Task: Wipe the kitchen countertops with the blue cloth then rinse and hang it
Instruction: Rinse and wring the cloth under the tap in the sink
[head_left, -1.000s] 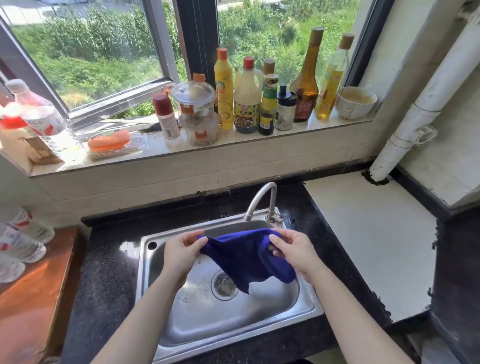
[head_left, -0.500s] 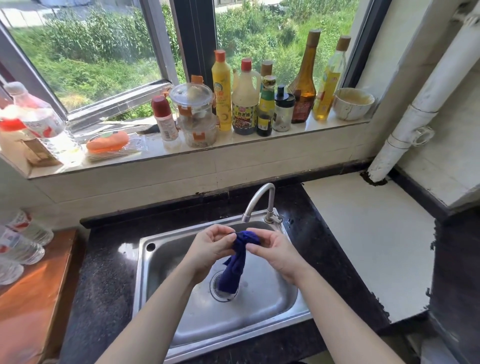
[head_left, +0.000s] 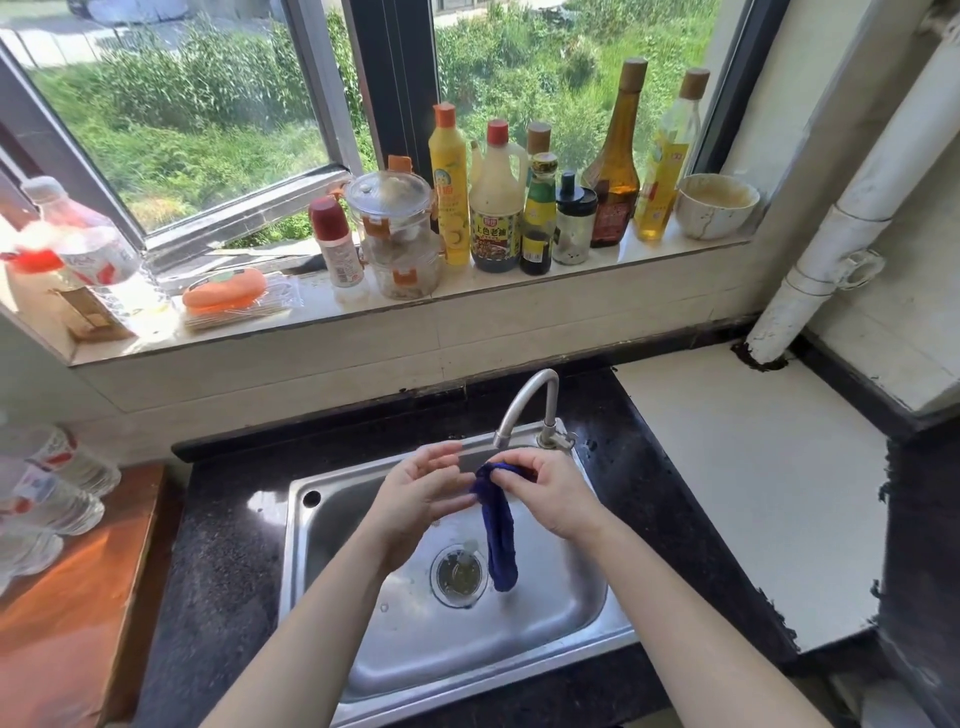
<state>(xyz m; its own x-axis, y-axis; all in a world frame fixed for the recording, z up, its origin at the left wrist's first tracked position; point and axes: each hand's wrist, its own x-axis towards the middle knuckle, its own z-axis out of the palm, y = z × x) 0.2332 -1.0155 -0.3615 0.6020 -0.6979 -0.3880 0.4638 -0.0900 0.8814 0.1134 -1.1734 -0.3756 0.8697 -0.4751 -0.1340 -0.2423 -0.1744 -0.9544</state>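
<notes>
I stand at a kitchen window with green scrub outside, looking down at a dark speckled table (head_left: 223, 545) with a steel sink (head_left: 311, 561) set into it. The blue cloth (head_left: 500, 525) hangs over the basin as a narrow, bunched-up rope, and its lower end dangles just right of the drain (head_left: 460, 574). My right hand (head_left: 548, 493) holds it by the top, with the fingers (head_left: 524, 460) curled and pinching the gathered end below the spout of the tap (head_left: 524, 400). My left hand (head_left: 415, 499) is just beside it, palm turned toward the cloth, fingers (head_left: 441, 457) loose and nearly straight, gripping nothing. I cannot tell whether their tips touch the fabric.

To the right of the sink the table carries a pale white section (head_left: 737, 467), and a white pipe (head_left: 852, 218) comes down into its far corner. On the windowsill (head_left: 519, 299) behind the tap stands a row of bottles, among them a yellow squeeze bottle (head_left: 449, 192) and a tall amber bottle (head_left: 615, 156), with a stained white bowl (head_left: 717, 205) at the right end. At the far left, clear water bottles (head_left: 52, 493) lie on a reddish wooden top (head_left: 78, 613).
</notes>
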